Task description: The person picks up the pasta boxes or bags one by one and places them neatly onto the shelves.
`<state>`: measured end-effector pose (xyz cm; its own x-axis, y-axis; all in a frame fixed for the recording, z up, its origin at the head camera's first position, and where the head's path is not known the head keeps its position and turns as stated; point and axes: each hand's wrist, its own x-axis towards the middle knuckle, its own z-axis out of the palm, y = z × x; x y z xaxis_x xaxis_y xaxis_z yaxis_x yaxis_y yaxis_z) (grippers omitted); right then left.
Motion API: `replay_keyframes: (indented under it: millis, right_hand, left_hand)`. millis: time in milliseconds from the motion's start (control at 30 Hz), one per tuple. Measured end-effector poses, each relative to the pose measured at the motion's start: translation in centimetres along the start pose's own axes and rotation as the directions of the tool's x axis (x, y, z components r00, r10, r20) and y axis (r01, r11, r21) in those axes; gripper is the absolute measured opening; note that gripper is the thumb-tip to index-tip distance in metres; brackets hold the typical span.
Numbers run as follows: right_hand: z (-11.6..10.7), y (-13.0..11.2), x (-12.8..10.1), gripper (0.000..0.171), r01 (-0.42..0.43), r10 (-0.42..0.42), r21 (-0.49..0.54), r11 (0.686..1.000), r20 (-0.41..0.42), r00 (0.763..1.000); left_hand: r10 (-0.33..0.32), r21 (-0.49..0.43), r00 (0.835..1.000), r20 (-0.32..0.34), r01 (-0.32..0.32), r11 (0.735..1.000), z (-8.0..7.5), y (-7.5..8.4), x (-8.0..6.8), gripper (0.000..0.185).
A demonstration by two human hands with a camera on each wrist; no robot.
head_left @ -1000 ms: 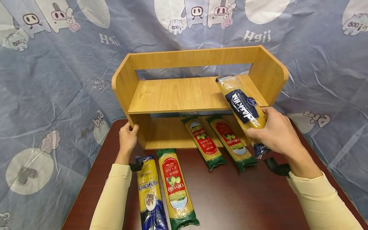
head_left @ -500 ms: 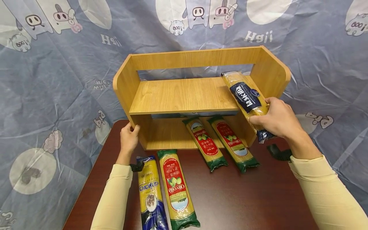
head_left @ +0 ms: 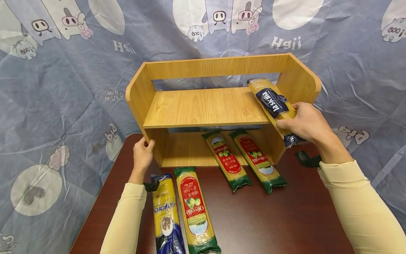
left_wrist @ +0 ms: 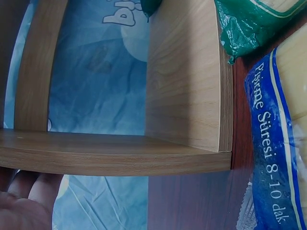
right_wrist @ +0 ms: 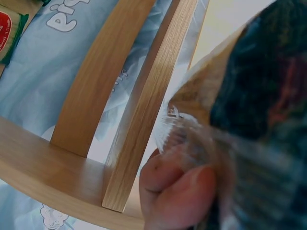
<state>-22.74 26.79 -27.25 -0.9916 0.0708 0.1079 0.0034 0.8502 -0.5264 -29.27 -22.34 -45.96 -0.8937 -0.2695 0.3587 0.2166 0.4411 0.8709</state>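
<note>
My right hand [head_left: 306,121] grips the near part of a La Sicilia spaghetti packet [head_left: 271,100], thumb on one side and fingers on the other. The packet's far end lies over the right side of the upper deck of a wooden shelf [head_left: 196,106]; its dark near end sticks out past the front edge. In the right wrist view, thumb and fingertip [right_wrist: 184,196] pinch the clear wrapper. My left hand [head_left: 142,155] holds the shelf's left side panel [head_left: 136,95] low at its front edge. In the left wrist view, the fingers [left_wrist: 43,191] lie against the panel's outer face.
Two Olivoilà spaghetti packets [head_left: 224,157] [head_left: 257,158] lean out of the lower compartment onto the dark red table [head_left: 269,222]. Another Olivoilà packet [head_left: 196,208] and an Ankara packet [head_left: 167,215] lie at the front left. A patterned blue cloth [head_left: 76,116] hangs behind.
My right hand has moved slightly up and away with the La Sicilia packet, which now lies lower and flatter over the upper deck. My left hand stays on the side panel.
</note>
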Motion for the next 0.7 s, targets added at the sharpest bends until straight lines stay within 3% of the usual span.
replay_keyframes:
  millis: [267,533,700]
  right_hand:
    - [-0.3,-0.3,2.0,0.045,0.018,-0.018,0.008,1.0,0.06,0.998]
    - [-1.0,-0.9,3.2,0.047,0.034,-0.026,-0.05,0.998,0.152,0.988]
    - [-0.9,-1.3,4.0,0.047,0.036,-0.02,-0.11,0.993,0.142,0.99]
  left_hand:
    - [-0.013,-0.013,1.0,0.008,0.013,1.0,0.1,-0.1,-0.2,0.023]
    - [-0.012,-0.001,1.0,0.001,0.012,1.0,0.2,-0.1,-0.2,0.024]
    - [-0.011,0.001,1.0,-0.001,0.011,1.0,0.1,-0.1,-0.1,0.024]
